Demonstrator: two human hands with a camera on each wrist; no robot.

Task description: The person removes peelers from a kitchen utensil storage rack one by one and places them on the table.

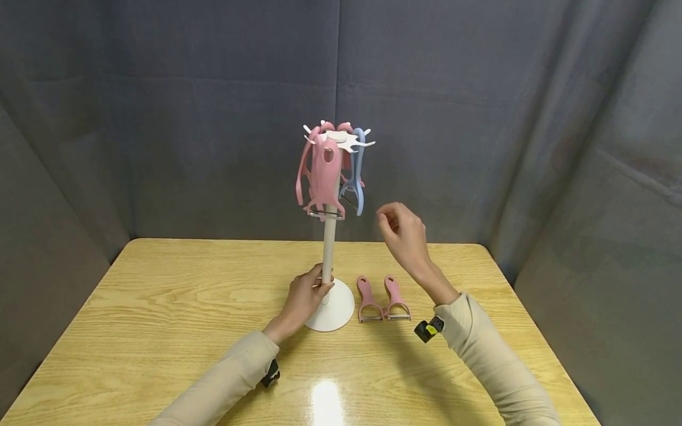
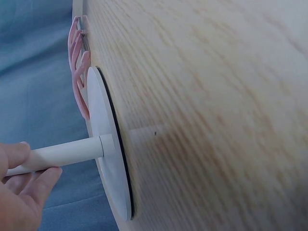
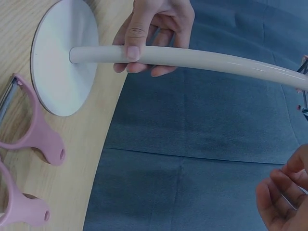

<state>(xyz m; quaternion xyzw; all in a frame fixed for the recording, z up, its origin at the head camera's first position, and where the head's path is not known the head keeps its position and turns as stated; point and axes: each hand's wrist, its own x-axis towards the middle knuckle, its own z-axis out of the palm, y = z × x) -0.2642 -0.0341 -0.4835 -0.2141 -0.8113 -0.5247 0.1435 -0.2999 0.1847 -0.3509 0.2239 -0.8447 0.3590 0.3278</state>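
A white stand with a round base and an upright pole stands on the table. My left hand grips the pole low down, thumb and fingers around it, as the right wrist view also shows. From the hooked white top hang several pink peelers and a blue peeler on the right side. My right hand is raised right of the blue peeler, apart from it, fingers loosely curled with nothing seen between them. Below it, two pink peelers lie side by side right of the base.
The wooden table extends on both sides of the stand. Grey cloth hangs behind and along the sides. Several hooks on the stand's top stick outward on the right.
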